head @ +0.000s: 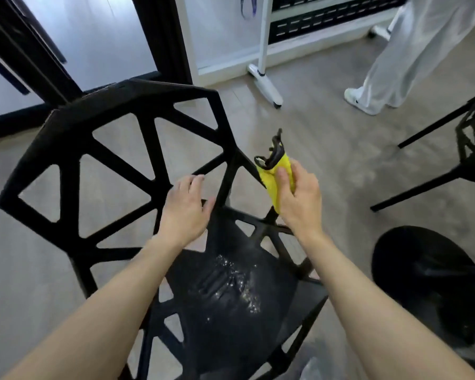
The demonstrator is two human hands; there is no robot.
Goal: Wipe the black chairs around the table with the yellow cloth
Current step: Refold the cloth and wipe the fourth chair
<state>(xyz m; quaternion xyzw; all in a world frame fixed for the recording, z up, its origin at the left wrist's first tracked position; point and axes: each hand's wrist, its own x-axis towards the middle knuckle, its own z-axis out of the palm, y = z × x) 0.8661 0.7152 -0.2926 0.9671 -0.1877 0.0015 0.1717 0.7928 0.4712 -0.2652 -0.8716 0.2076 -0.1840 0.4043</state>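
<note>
A black chair (74,149) with a cut-out geometric backrest stands right in front of me, its seat (231,311) speckled with pale crumbs or dust. My right hand (299,198) grips the folded yellow cloth (272,182) and holds it wrapped around a slanted strut at the backrest's right edge. The cloth has a dark trim at its top end. My left hand (185,209) rests with curled fingers on a backrest strut just left of the cloth, at the seat's rear.
A second black chair (466,149) stands at the right edge. A round black table base (422,281) sits on the floor at lower right. A person in white trousers (412,50) stands at upper right by a white wheeled stand (263,75). Grey floor lies beyond the chair.
</note>
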